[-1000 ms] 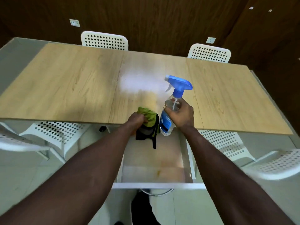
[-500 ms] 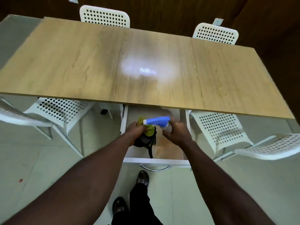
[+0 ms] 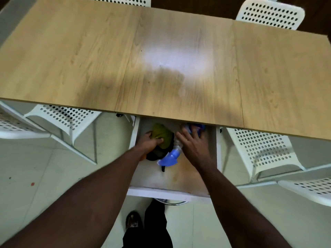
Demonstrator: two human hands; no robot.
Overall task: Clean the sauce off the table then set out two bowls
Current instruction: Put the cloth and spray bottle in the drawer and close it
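1. The table [image 3: 71,51] is the biggest thing here. Its light wood top fills the whole upper half of the frame, with a bright patch of glare around the middle.
2. There are white chairs with holes punched in them. One is at the left edge [image 3: 62,117], one at the right [image 3: 259,151], and another chair back pokes out at the top right [image 3: 268,13].
3. The drawer [image 3: 161,191] is white and pulled out from under the table's near edge, dead centre of the frame. Both my arms reach into it from the bottom corners.
4. My right hand [image 3: 193,145] is on the right side of the drawer, with the fingers spread out and pretty much straight. They're laid over the body of the spray bottle, but I can't tell if they're actually pressing on it.
5. My left hand [image 3: 149,142] is on the left side of the drawer, fingers curled tight around the cloth.
6. The cloth [image 3: 162,135] is a green and black bundle, inside the drawer near the left wall.
7. The spray bottle [image 3: 169,158] lies on its side in the drawer, just beside the cloth. Its blue trigger end points toward me and the far end is tucked under the table edge.
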